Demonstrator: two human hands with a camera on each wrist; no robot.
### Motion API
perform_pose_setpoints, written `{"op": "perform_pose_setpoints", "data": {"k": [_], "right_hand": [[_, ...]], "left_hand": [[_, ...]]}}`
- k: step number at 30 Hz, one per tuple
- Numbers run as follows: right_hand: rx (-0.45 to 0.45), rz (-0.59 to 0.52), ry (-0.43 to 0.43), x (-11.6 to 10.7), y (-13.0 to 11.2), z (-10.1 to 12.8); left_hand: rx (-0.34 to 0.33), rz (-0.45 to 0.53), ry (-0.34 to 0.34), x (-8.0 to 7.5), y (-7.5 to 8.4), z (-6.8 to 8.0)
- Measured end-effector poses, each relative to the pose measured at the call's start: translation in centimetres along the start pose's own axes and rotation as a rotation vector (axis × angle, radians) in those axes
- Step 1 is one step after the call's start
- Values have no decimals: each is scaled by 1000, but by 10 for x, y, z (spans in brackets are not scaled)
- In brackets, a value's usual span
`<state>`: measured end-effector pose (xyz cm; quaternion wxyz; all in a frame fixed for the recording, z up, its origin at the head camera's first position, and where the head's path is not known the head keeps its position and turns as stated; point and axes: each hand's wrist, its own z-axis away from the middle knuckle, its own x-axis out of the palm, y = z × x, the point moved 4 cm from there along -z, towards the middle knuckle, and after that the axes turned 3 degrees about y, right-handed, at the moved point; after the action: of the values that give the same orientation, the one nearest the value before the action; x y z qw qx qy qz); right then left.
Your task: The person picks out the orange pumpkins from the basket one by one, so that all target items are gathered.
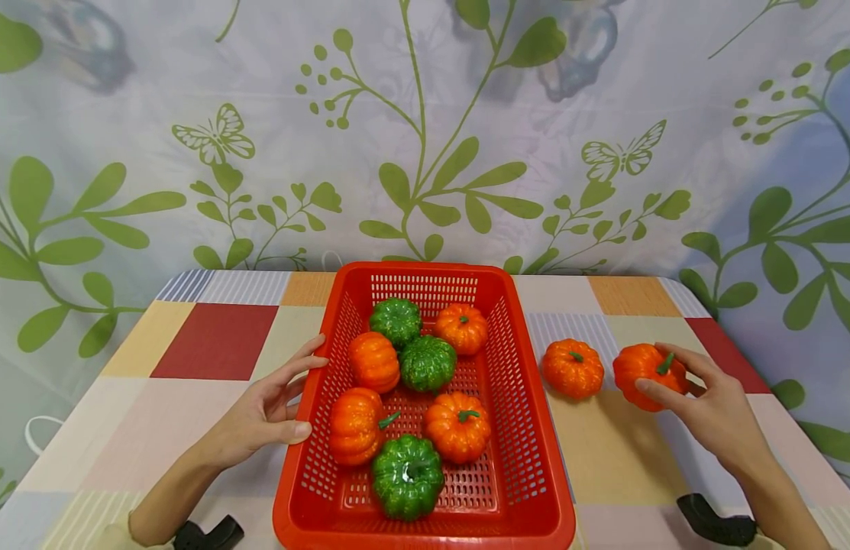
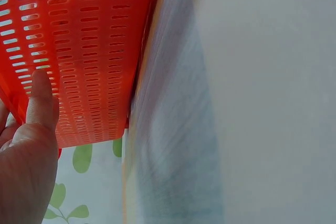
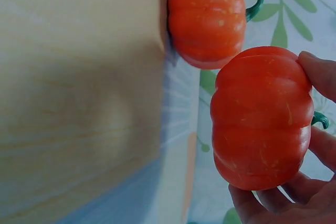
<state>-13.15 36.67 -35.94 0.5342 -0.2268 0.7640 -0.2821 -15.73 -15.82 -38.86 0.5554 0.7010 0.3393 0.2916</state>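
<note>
A red slotted basket [image 1: 528, 428] stands in the middle of the table and holds several orange and green toy pumpkins. My left hand [image 1: 273, 409] rests against the basket's left wall [image 2: 89, 51], fingers straight, thumb [image 2: 42, 98] on the slots. My right hand [image 1: 699, 401] grips an orange pumpkin [image 1: 644, 374] [image 3: 262, 119] to the right of the basket; its fingers curl round it. A second orange pumpkin [image 1: 572, 368] [image 3: 207, 17] lies on the table just left of the held one, between it and the basket.
The table wears a checked cloth [image 1: 211, 340] of red, yellow, grey and orange squares. A leaf-and-butterfly curtain [image 1: 425, 137] hangs close behind the table's far edge. Black wrist mounts [image 1: 713, 523] show at the near edge.
</note>
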Motion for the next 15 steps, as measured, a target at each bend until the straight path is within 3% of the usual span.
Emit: {"op": "perform_pose_setpoints", "data": {"k": [15], "right_hand": [[25, -21, -56, 11, 24, -7]], "left_hand": [[-3, -6, 7, -1, -2, -1]]}}
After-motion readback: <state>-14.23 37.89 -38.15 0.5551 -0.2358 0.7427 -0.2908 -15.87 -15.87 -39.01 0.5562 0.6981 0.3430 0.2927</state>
